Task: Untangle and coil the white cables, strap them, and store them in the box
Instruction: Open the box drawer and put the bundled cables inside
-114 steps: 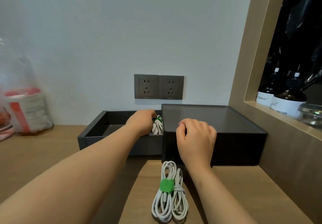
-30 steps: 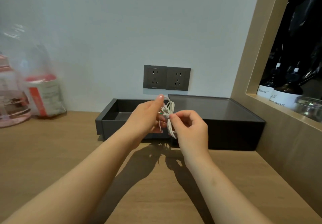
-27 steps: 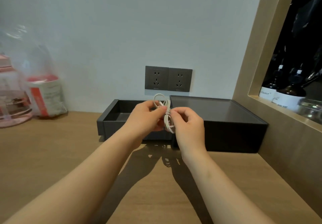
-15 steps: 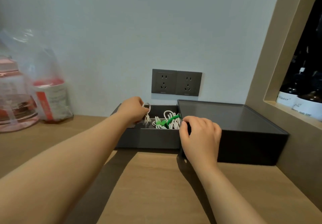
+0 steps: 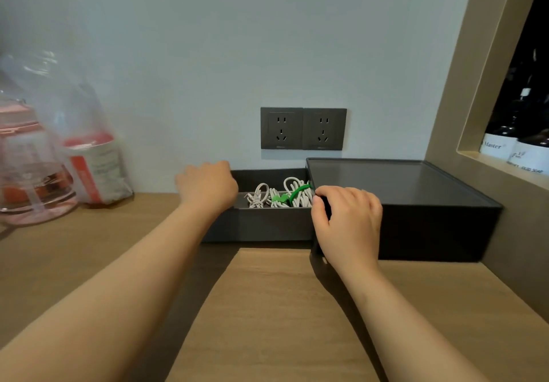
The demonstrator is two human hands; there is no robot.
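While the white cables (image 5: 282,195) lie in the box (image 5: 267,227), the right grip (image 5: 347,221) clasps a corner of the lid (image 5: 401,182); the left grip (image 5: 208,185) seemingly grasps the box's end.

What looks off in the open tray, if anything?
The leftmost coil in the tray shows no green strap, apparently only its own cord wound round it; the two coils beside it wear green straps. It may be hidden. Nothing spilled or damaged. The right hand grips the cover by its corner.
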